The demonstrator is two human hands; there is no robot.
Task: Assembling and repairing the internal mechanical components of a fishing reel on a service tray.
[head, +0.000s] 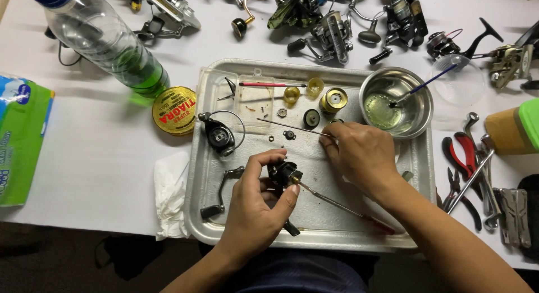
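Lying far left: a green and white tissue pack [22, 138], then a clear plastic bottle with green liquid [106, 43] and a round yellow tin [174, 110]. Crumpled white tissue [171, 194] is sitting beside the silver metal tray [418, 164]. Left hand [255, 206] is grasping a small black fishing reel body [282, 174] over the tray's near middle, thumb and fingers pinching it. Right hand [362, 155] is resting fingertips-down on the tray, touching a thin metal rod [292, 127]; grip cannot be told. Round steel bowl [396, 101] is sitting at the tray's far right corner. Red-handled pliers [463, 150] are lying right of the tray.
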